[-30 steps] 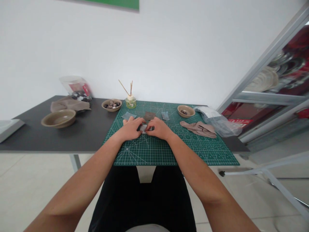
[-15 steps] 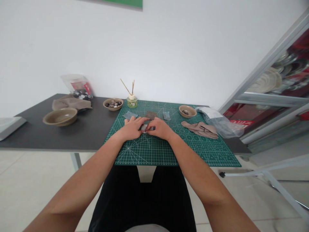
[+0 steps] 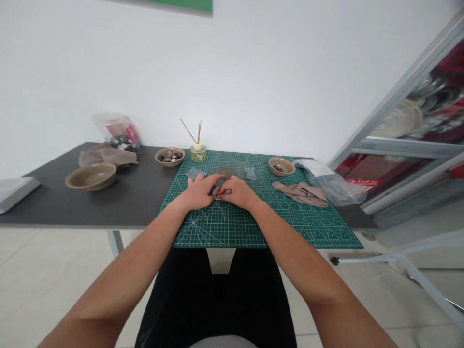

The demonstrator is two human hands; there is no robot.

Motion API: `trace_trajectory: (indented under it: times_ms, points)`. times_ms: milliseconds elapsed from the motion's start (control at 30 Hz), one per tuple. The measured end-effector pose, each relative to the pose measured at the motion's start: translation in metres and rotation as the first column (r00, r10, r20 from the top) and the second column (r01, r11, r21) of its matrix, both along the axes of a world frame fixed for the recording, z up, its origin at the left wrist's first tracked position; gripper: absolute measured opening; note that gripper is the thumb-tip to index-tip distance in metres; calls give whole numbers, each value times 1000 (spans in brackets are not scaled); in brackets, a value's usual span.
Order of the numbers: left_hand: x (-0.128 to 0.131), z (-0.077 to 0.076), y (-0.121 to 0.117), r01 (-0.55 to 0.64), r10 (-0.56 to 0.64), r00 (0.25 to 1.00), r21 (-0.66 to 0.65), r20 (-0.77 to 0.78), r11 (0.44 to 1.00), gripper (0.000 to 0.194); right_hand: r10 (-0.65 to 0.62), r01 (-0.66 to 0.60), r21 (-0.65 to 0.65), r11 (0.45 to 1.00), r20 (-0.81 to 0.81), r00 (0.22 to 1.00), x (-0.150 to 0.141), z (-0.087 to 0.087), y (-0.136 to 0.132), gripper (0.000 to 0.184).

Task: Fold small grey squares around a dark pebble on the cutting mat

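My left hand [image 3: 198,193] and my right hand [image 3: 239,192] come together low over the green cutting mat [image 3: 232,227]. Between their fingertips is a small grey flat piece [image 3: 217,191], mostly covered; its kind does not show. The thumb and forefinger of my left hand close on its left side, and my right hand pinches it from the right. Just beyond the fingers lies a brown square sheet [image 3: 227,171]. Two small bluish translucent pieces, one on the left [image 3: 195,172] and one on the right [image 3: 250,173], rest either side of it.
Behind stand a bowl of dark stones [image 3: 169,157] and a reed diffuser [image 3: 198,152]. Rightward are a smaller bowl [image 3: 282,166], a crumpled brown cloth [image 3: 301,193] and a plastic bag [image 3: 331,182]. Leftward are another bowl [image 3: 90,177], a cloth [image 3: 107,155] and a clear jar [image 3: 116,131].
The fingers of my right hand have shifted slightly over the grey piece, and less of it shows now. Both hands stay at the same place on the mat.
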State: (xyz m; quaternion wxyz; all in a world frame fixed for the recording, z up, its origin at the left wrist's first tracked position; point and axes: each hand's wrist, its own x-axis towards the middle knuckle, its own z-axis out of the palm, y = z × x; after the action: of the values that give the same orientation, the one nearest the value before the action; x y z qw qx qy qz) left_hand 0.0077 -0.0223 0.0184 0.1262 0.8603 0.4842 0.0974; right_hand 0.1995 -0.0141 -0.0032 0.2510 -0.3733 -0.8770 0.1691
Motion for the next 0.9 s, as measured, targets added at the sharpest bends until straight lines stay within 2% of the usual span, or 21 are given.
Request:
trace_trajectory:
  times_ms: [100,200,433,700,900]
  points:
    - [-1,0,0,6,-6,1000,7,-11,1000,65,32,-33,-23,999,-34,999,3,1,-2,8]
    - [-1,1,-2,8,-8,1000,4,-16,1000,66,23,-22,12,1000,-41,999,7,-1,-1,9]
    - [-1,1,-2,19,-19,1000,-7,-3,1000,65,-67,60,90,994,71,995,3,-2,2,9]
    - [-2,1,-1,13,-13,1000,1,-2,1000,64,39,-41,73,997,17,999,2,0,-3,6]
    - [-3,1,0,17,-17,999,-27,27,999,64,-31,28,109,994,18,999,6,-6,2,7]
